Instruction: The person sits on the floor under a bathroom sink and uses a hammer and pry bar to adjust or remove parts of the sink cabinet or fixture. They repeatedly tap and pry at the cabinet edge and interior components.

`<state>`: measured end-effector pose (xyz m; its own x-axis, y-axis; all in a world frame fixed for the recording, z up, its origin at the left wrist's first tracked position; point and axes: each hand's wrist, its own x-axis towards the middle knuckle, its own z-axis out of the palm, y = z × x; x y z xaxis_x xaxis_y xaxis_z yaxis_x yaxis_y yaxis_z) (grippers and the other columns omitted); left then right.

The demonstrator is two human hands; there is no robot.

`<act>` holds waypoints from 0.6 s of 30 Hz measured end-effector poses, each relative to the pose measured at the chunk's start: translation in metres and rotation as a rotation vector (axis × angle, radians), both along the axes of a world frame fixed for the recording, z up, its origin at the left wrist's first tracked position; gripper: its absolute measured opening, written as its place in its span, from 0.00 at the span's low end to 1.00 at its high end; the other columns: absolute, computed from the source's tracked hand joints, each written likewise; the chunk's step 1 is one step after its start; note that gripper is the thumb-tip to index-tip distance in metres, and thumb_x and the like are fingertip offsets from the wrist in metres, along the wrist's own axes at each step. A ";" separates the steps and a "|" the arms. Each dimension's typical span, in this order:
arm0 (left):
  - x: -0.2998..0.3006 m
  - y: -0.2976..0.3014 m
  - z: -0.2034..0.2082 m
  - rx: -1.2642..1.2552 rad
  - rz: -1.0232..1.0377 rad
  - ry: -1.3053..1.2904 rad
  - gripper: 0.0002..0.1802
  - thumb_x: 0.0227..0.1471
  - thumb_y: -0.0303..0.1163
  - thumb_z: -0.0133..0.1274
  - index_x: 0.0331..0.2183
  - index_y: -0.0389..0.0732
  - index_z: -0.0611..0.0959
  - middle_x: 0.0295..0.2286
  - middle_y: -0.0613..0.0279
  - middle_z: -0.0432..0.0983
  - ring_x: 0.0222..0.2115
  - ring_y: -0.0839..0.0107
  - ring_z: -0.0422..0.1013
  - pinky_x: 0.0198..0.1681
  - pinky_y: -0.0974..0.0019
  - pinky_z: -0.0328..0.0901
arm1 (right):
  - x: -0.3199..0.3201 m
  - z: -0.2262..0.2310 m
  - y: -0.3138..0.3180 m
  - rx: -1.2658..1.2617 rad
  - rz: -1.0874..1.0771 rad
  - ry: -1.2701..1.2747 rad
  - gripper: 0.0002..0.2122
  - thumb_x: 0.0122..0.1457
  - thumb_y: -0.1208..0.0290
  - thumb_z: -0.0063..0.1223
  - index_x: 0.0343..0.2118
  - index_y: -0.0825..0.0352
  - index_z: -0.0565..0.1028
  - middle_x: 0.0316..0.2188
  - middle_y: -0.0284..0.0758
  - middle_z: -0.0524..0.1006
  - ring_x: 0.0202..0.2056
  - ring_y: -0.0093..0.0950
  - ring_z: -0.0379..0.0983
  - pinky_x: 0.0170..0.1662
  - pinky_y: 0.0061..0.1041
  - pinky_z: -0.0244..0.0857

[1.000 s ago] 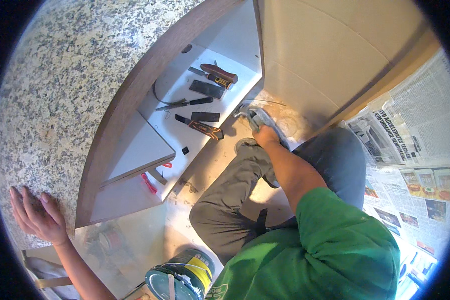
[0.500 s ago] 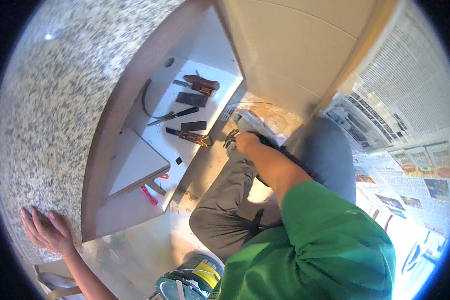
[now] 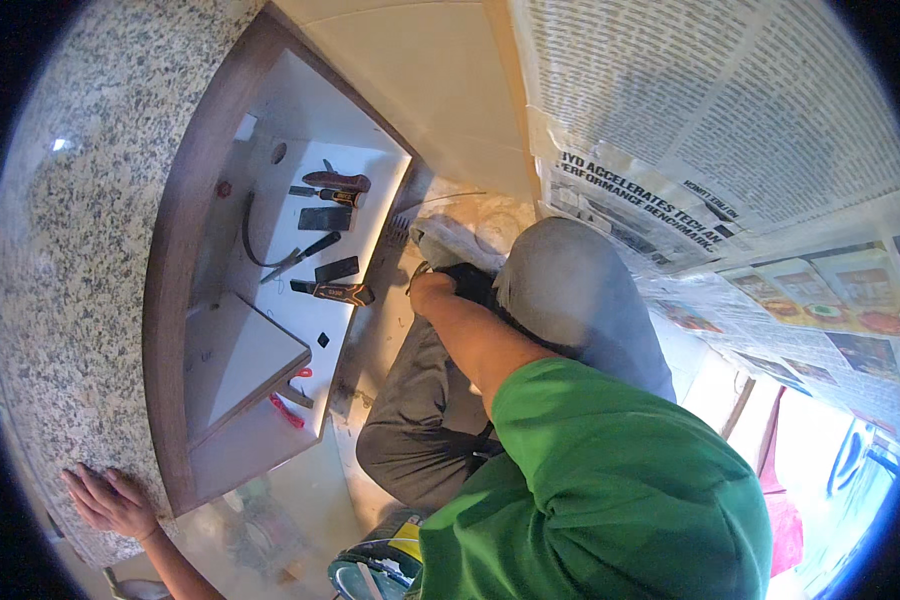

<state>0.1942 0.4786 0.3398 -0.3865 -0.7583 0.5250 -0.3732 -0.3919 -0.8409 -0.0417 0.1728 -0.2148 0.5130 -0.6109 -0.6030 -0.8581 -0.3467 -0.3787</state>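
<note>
My left hand (image 3: 113,503) rests on the speckled granite countertop (image 3: 80,330), its fingers spread. My right arm reaches down past my knees, and my right hand (image 3: 432,290) is low beside my foot, over the dusty floor. Its fingers are mostly hidden, and a thin dark thing by them is too small to tell. Close by lie a grey crumpled cloth-like thing (image 3: 440,245) and something black. Left of that hand, in the lit open cabinet (image 3: 370,165), lies an orange-and-black utility knife (image 3: 342,292).
The cabinet also holds an orange-and-black handled scraper (image 3: 338,197), dark rectangular blocks (image 3: 325,218), a black-handled tool (image 3: 315,247), a white panel (image 3: 245,365) and a red-handled tool (image 3: 287,411). A lidded bucket (image 3: 355,575) stands below. Newspaper sheets (image 3: 710,120) cover the right wall.
The view has shifted, so the cabinet and my right arm appear further left. My left hand stays on the countertop. My right hand stays low by my foot.
</note>
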 end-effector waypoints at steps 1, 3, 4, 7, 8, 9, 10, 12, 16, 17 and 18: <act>0.000 0.007 0.002 0.004 0.013 -0.004 0.24 0.61 0.39 0.47 0.55 0.40 0.73 0.57 0.52 0.65 0.56 0.53 0.64 0.58 0.55 0.58 | 0.006 0.001 0.005 -0.005 -0.021 -0.016 0.13 0.55 0.69 0.55 0.43 0.61 0.81 0.46 0.35 0.80 0.44 0.37 0.77 0.38 0.43 0.73; 0.006 -0.011 -0.003 -0.009 -0.021 0.009 0.24 0.61 0.40 0.47 0.55 0.40 0.73 0.58 0.52 0.65 0.56 0.53 0.64 0.58 0.54 0.58 | 0.006 -0.038 -0.014 0.005 0.007 0.039 0.14 0.54 0.68 0.56 0.43 0.61 0.81 0.46 0.35 0.80 0.43 0.38 0.77 0.37 0.42 0.72; 0.009 -0.021 -0.007 -0.017 -0.037 0.017 0.24 0.61 0.40 0.47 0.55 0.40 0.73 0.58 0.52 0.65 0.56 0.53 0.64 0.58 0.53 0.58 | 0.005 -0.052 -0.025 0.008 0.022 0.068 0.14 0.54 0.68 0.56 0.44 0.61 0.81 0.46 0.35 0.79 0.43 0.38 0.77 0.37 0.42 0.72; -0.004 -0.020 -0.005 0.013 -0.103 0.038 0.23 0.62 0.40 0.45 0.55 0.41 0.73 0.59 0.53 0.64 0.56 0.54 0.63 0.59 0.53 0.56 | 0.018 -0.049 -0.014 -0.056 -0.183 0.052 0.15 0.53 0.66 0.57 0.44 0.63 0.80 0.46 0.38 0.79 0.45 0.39 0.76 0.40 0.38 0.71; -0.007 -0.019 -0.004 0.006 -0.091 0.024 0.23 0.62 0.39 0.45 0.55 0.41 0.73 0.58 0.52 0.64 0.56 0.53 0.63 0.59 0.54 0.56 | 0.017 -0.046 -0.011 -0.122 -0.229 0.051 0.16 0.53 0.66 0.57 0.44 0.64 0.80 0.46 0.39 0.79 0.45 0.39 0.76 0.41 0.36 0.71; -0.008 -0.017 -0.004 -0.001 -0.076 0.013 0.23 0.62 0.39 0.45 0.55 0.40 0.73 0.58 0.52 0.65 0.56 0.53 0.64 0.58 0.54 0.57 | 0.016 -0.042 -0.006 -0.254 -0.227 0.058 0.16 0.54 0.66 0.56 0.45 0.65 0.79 0.45 0.40 0.79 0.45 0.39 0.76 0.43 0.35 0.71; -0.008 -0.016 -0.005 -0.008 -0.064 0.002 0.23 0.62 0.38 0.46 0.55 0.40 0.73 0.58 0.51 0.65 0.56 0.53 0.64 0.58 0.54 0.57 | 0.018 -0.036 -0.005 -0.281 -0.242 0.059 0.17 0.54 0.65 0.56 0.46 0.66 0.78 0.44 0.41 0.79 0.46 0.39 0.75 0.44 0.35 0.70; -0.005 -0.018 -0.009 -0.011 -0.077 0.011 0.23 0.62 0.39 0.45 0.55 0.40 0.73 0.58 0.51 0.65 0.56 0.53 0.63 0.59 0.54 0.56 | 0.013 -0.025 -0.016 -0.237 -0.303 0.065 0.19 0.55 0.66 0.54 0.49 0.67 0.76 0.45 0.42 0.78 0.48 0.39 0.73 0.46 0.35 0.69; 0.002 0.001 -0.005 0.004 -0.041 0.036 0.23 0.62 0.40 0.45 0.55 0.39 0.73 0.58 0.51 0.65 0.57 0.53 0.62 0.60 0.55 0.55 | 0.000 0.027 -0.034 -0.119 -0.213 -0.128 0.17 0.57 0.64 0.48 0.47 0.66 0.75 0.49 0.39 0.75 0.50 0.36 0.72 0.48 0.40 0.68; 0.007 -0.003 -0.009 -0.004 -0.044 0.045 0.23 0.62 0.39 0.45 0.55 0.38 0.73 0.58 0.50 0.65 0.57 0.53 0.62 0.59 0.55 0.56 | -0.007 0.021 -0.053 -0.131 -0.352 -0.217 0.19 0.56 0.64 0.49 0.49 0.66 0.74 0.51 0.40 0.73 0.51 0.39 0.71 0.50 0.41 0.67; 0.006 -0.013 -0.003 -0.007 -0.048 0.044 0.23 0.62 0.38 0.45 0.54 0.37 0.74 0.57 0.48 0.66 0.56 0.51 0.63 0.59 0.55 0.57 | -0.008 0.010 -0.074 -0.129 -0.491 -0.324 0.21 0.55 0.65 0.49 0.52 0.66 0.72 0.53 0.41 0.72 0.52 0.41 0.70 0.52 0.41 0.66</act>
<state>0.2002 0.4659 0.3366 -0.3990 -0.7358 0.5472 -0.4284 -0.3781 -0.8207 -0.0494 0.0988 -0.2049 0.2977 -0.8807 -0.3683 -0.7775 0.0002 -0.6289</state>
